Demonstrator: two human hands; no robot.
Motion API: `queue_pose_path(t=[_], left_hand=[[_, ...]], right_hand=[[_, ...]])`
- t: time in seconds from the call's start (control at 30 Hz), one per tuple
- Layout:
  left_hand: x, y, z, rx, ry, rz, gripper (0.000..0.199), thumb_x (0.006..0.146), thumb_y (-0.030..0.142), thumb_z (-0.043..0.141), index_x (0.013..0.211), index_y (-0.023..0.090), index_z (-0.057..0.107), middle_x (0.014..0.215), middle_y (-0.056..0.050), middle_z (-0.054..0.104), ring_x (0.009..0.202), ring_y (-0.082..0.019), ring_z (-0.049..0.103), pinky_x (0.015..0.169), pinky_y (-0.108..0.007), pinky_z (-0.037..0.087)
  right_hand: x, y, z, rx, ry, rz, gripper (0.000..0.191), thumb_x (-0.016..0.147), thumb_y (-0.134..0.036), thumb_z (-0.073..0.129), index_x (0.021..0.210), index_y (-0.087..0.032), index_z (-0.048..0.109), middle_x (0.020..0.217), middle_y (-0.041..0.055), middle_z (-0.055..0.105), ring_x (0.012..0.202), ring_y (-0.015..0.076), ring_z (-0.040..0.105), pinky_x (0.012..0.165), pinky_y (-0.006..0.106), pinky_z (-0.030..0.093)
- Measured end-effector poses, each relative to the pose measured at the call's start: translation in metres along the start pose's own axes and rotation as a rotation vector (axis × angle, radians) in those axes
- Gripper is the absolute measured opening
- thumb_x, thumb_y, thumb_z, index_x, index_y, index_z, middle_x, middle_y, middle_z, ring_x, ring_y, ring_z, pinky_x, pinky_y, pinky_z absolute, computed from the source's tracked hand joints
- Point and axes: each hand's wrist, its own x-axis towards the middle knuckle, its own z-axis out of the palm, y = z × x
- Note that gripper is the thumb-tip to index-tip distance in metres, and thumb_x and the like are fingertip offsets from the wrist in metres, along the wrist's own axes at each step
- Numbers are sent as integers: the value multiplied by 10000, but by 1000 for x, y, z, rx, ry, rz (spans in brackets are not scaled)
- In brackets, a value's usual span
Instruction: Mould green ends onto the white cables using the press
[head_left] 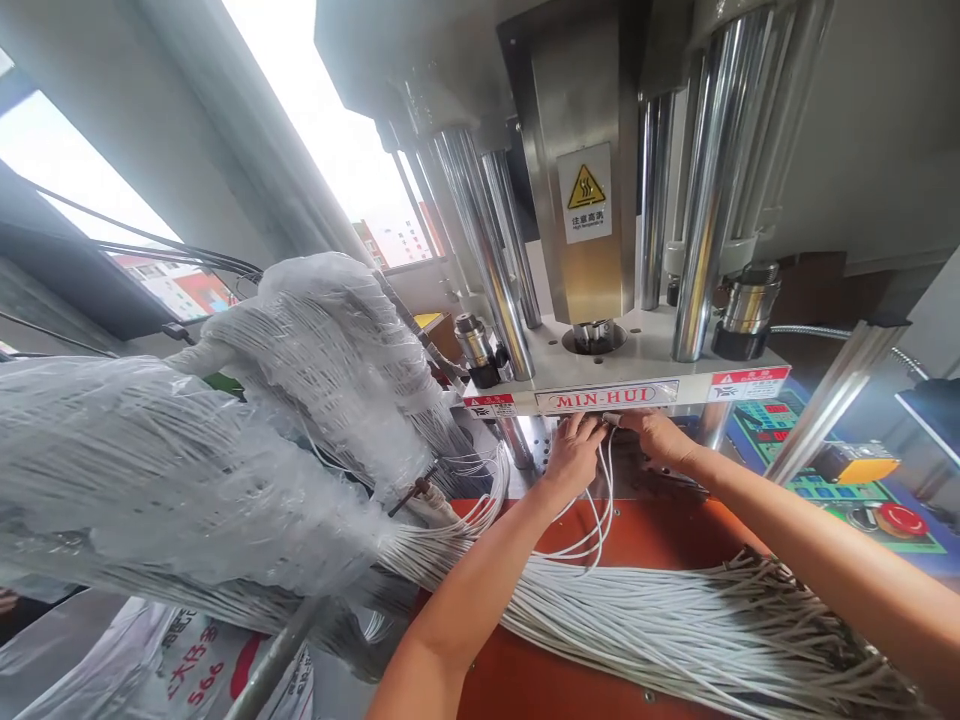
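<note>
Hands, both yours, reach in under the front edge of the metal press [581, 250]. Your left hand [574, 455] is narrow, its fingers curled closely around a few white wires [598, 530] that drop in loose loops; you can't count those strands exactly from this head view. Your right hand [656, 437] comes in from the other side, fingers drawn together, with the fingertips [626, 420] touching a small pale piece [611, 419] just beside your left fingertips. Whether it grips that piece, you can't tell.

Below your hands, one bundle of white cables [697, 630] fans across the orange-red worktop [600, 530]. A second bundle, wrapped in clear plastic [187, 450], heaps up to your left, with its white cable ends spilling toward the worktop.

Overhead, the press shows at least four chrome columns [716, 180], one yellow heat-warning sign [585, 192] and one MIN-HUI nameplate [606, 397] on its front plate, flanked by two red-topped warning stickers [748, 383]. To your right sits a control panel [832, 480] with one red button [898, 520]. One printed sack [187, 670] lies at lower left.
</note>
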Motion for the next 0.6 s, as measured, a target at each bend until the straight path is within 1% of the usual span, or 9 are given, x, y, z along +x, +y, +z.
queue_pose_path(t=[0.07, 0.17, 0.27, 0.33, 0.4, 0.43, 0.5, 0.6], left_hand=[[4, -2, 0, 10, -13, -28, 479, 831, 83, 492, 1274, 248, 566, 1302, -42, 556, 1297, -270, 357, 1090, -447, 352], [9, -3, -2, -9, -34, -71, 428, 855, 85, 476, 1204, 290, 616, 1241, -5, 598, 1178, -230, 445, 1025, -398, 417], [13, 4, -4, -37, 20, -80, 372, 899, 134, 463, 1216, 272, 601, 1199, -11, 621, 1137, -210, 466, 1011, -381, 422], [16, 10, -2, -55, 66, -67, 327, 915, 232, 505, 1231, 255, 582, 1186, -21, 624, 1144, -214, 462, 1012, -385, 416], [19, 16, 3, -60, 77, -51, 354, 872, 322, 598, 1215, 235, 585, 1181, -29, 619, 1143, -231, 456, 1014, -399, 410], [21, 18, 7, -57, 74, -50, 382, 839, 329, 644, 1204, 228, 591, 1181, -31, 615, 1143, -238, 453, 1015, -404, 408], [24, 19, 13, -48, 63, -68, 375, 805, 262, 675, 1173, 220, 611, 1175, -33, 611, 1136, -242, 448, 1008, -401, 409], [28, 15, 18, -26, 49, -106, 269, 844, 142, 571, 1077, 232, 669, 1089, -30, 625, 1055, -224, 470, 941, -369, 439]], right_hand=[[0, 4, 0, 35, -7, 12, 648, 651, 1, 404, 1196, -230, 668, 1174, 65, 682, 1145, 239, 575, 1057, 424, 384], [-1, 12, -6, 52, 7, 89, 698, 602, 7, 407, 1224, -202, 647, 1103, 67, 709, 1106, 239, 598, 1024, 407, 425], [-6, 20, -11, 40, 58, 172, 670, 606, 9, 392, 1196, -156, 661, 1027, 88, 727, 1044, 254, 624, 1003, 418, 442], [-11, 21, -9, 35, 87, 212, 635, 626, 10, 392, 1160, -168, 685, 1047, 92, 722, 1041, 265, 624, 1005, 426, 438], [-15, 20, -5, 34, 103, 235, 613, 643, 5, 402, 1142, -194, 698, 1108, 88, 704, 1061, 274, 615, 1005, 436, 436], [-17, 19, -3, 35, 106, 243, 610, 648, 4, 407, 1141, -202, 700, 1140, 86, 693, 1076, 275, 608, 1006, 436, 436], [-18, 17, 0, 40, 105, 251, 626, 640, 13, 407, 1149, -210, 697, 1190, 77, 672, 1125, 265, 587, 1019, 419, 427], [-18, 18, 2, 48, 78, 242, 678, 610, 33, 398, 1169, -220, 687, 1245, 53, 645, 1191, 236, 548, 1048, 378, 400]])
